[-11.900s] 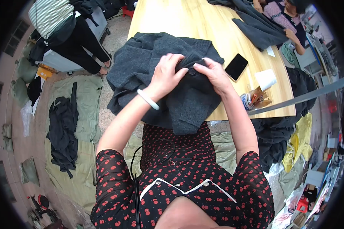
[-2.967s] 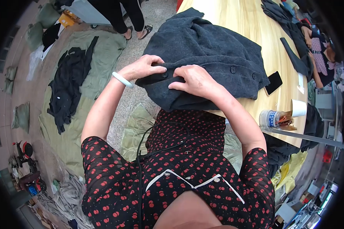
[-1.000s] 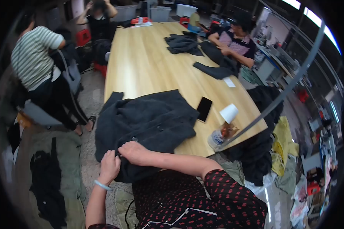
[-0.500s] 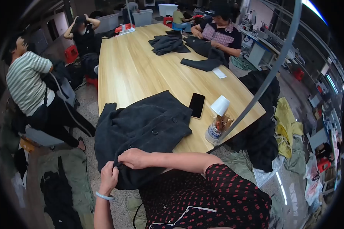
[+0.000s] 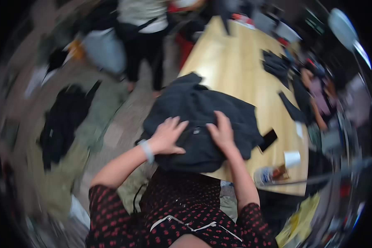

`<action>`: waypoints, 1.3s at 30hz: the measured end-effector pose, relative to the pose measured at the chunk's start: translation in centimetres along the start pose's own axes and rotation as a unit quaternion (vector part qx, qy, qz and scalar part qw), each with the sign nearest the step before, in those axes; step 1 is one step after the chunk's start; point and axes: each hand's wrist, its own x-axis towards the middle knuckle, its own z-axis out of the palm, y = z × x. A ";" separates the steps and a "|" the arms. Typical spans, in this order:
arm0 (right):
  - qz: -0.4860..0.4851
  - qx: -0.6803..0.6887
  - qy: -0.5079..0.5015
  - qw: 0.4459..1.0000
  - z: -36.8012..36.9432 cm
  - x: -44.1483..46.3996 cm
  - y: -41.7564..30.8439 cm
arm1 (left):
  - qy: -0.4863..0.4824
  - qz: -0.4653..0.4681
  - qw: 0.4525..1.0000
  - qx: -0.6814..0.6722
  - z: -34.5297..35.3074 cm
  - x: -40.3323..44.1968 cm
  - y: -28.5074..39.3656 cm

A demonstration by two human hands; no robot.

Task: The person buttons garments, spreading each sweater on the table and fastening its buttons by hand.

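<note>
A dark grey knitted garment (image 5: 202, 103) lies bunched at the near end of the wooden table (image 5: 244, 78), partly over its edge. On its left part rests my left hand (image 5: 167, 136), fingers spread, with a pale bracelet on the wrist. My right hand (image 5: 222, 131) touches the cloth on the right, thumb and fingers apart. Between the hands a small light label (image 5: 196, 130) shows on the garment. Nothing is gripped by either hand. The view is blurred by motion.
Right of the garment are a black phone (image 5: 268, 140), a white cup (image 5: 292, 158) and a jar (image 5: 263, 175) beside a metal bar. A co-worker (image 5: 320, 93) sits at the table's right side; another person (image 5: 142, 41) stands beyond. Dark clothing (image 5: 66, 120) lies on floor cloths.
The view has swung left and down. Both hands have let go of the pinched edge and moved apart onto the garment. A label now shows where buttons were seen.
</note>
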 end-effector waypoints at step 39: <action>0.120 0.160 -0.121 0.972 9.2 -1.0 -0.4 | 0.662 -0.180 0.728 -0.002 -33.5 -23.2 -11.8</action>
